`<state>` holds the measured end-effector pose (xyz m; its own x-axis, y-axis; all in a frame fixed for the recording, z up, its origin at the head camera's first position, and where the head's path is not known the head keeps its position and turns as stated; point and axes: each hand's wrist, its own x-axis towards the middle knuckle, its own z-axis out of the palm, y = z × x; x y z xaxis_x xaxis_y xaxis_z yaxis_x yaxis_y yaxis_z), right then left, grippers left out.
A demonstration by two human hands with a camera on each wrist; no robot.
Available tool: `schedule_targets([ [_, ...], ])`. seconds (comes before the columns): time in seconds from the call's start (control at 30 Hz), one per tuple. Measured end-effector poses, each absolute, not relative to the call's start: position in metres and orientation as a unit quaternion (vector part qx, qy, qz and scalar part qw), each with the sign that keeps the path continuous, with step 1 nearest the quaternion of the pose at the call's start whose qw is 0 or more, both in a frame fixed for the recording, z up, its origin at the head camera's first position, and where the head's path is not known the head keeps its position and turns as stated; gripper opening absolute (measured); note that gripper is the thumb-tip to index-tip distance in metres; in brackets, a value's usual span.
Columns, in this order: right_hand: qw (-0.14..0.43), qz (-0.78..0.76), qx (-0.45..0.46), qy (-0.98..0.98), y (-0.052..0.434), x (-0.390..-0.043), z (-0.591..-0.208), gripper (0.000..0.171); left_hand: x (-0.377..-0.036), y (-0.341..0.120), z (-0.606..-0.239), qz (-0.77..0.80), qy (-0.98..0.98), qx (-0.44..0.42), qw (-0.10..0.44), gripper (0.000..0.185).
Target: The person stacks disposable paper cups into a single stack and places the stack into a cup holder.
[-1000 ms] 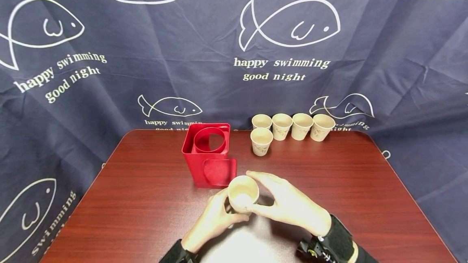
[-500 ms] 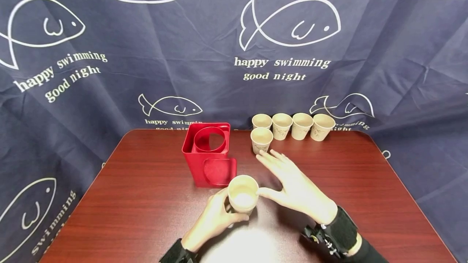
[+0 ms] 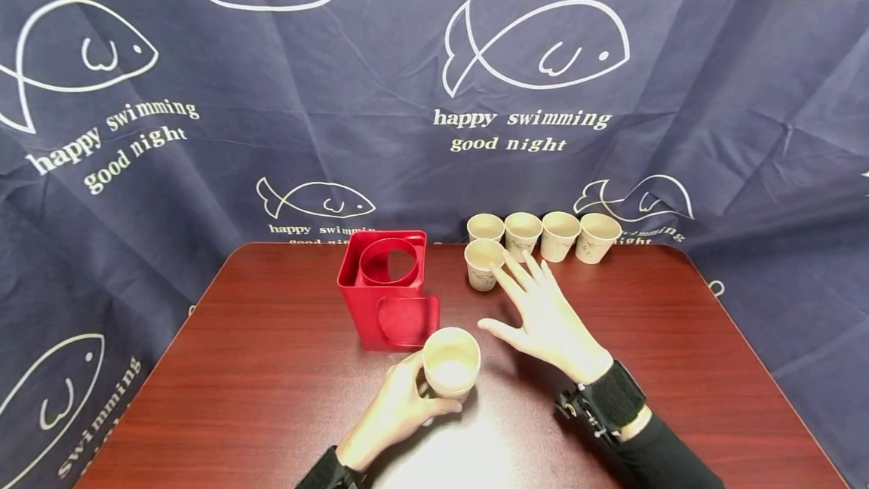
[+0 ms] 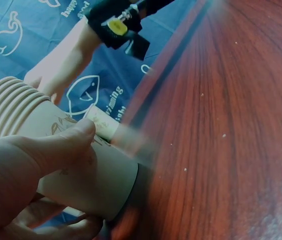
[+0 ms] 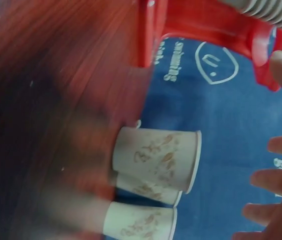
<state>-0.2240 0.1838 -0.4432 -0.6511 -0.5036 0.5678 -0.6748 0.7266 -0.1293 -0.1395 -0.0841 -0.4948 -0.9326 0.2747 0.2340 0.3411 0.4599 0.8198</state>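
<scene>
Paper cups (image 3: 451,361) in a stack sit gripped in our left hand (image 3: 394,410). Our right hand (image 3: 546,319) is spread open, near a single cup (image 3: 483,263).

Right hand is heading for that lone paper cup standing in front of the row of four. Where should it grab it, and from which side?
Take the front cup around its side wall just under the rolled rim, coming from the near right, where the right hand is with fingers spread. It stands upright, mouth up; the back row crowds behind and the red holder stands to its left.
</scene>
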Motion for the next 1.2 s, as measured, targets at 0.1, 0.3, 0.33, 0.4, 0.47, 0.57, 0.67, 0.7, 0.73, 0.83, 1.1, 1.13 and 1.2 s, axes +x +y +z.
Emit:
schedule_targets([
  [0.1,0.262,0.167,0.322,-0.894,0.182,-0.234,-0.449,0.086,-0.139,-0.084,-0.494,-0.492,-0.852,-0.177,0.031,0.073],
  [0.3,0.266,0.196,0.309,-0.892,0.175,-0.255,-0.457,0.086,-0.139,-0.084,-0.494,-0.499,-0.848,-0.174,0.027,0.073],
  [0.33,0.265,0.203,0.307,-0.891,0.174,-0.258,-0.458,0.086,-0.139,-0.084,-0.494,-0.498,-0.849,-0.173,0.027,0.073],
  [0.4,0.259,0.224,0.3,-0.89,0.172,-0.262,-0.459,0.087,-0.139,-0.084,-0.494,-0.498,-0.85,-0.172,0.027,0.074],
  [0.47,0.244,0.249,0.288,-0.892,0.17,-0.266,-0.46,0.086,-0.139,-0.084,-0.494,-0.499,-0.849,-0.172,0.028,0.074],
  [0.57,0.212,0.291,0.264,-0.895,0.168,-0.271,-0.459,0.085,-0.139,-0.083,-0.494,-0.497,-0.85,-0.173,0.03,0.074],
  [0.67,0.181,0.32,0.242,-0.898,0.166,-0.276,-0.461,0.082,-0.139,-0.083,-0.494,-0.493,-0.852,-0.173,0.031,0.074],
  [0.7,0.174,0.325,0.235,-0.899,0.166,-0.278,-0.462,0.081,-0.139,-0.083,-0.494,-0.493,-0.852,-0.173,0.029,0.074],
  [0.73,0.172,0.33,0.232,-0.899,0.165,-0.28,-0.463,0.079,-0.139,-0.084,-0.494,-0.492,-0.853,-0.173,0.029,0.074],
  [0.83,0.17,0.342,0.22,-0.897,0.164,-0.285,-0.466,0.073,-0.139,-0.084,-0.495,-0.493,-0.853,-0.172,0.027,0.075],
  [1.1,0.158,0.361,0.182,-0.901,0.163,-0.288,-0.465,0.067,-0.139,-0.083,-0.495,-0.479,-0.861,-0.17,0.031,0.074],
  [1.13,0.156,0.363,0.179,-0.901,0.163,-0.288,-0.465,0.068,-0.139,-0.083,-0.495,-0.479,-0.86,-0.17,0.03,0.074],
  [1.2,0.156,0.366,0.177,-0.9,0.162,-0.289,-0.465,0.068,-0.139,-0.083,-0.495,-0.479,-0.861,-0.171,0.03,0.073],
])
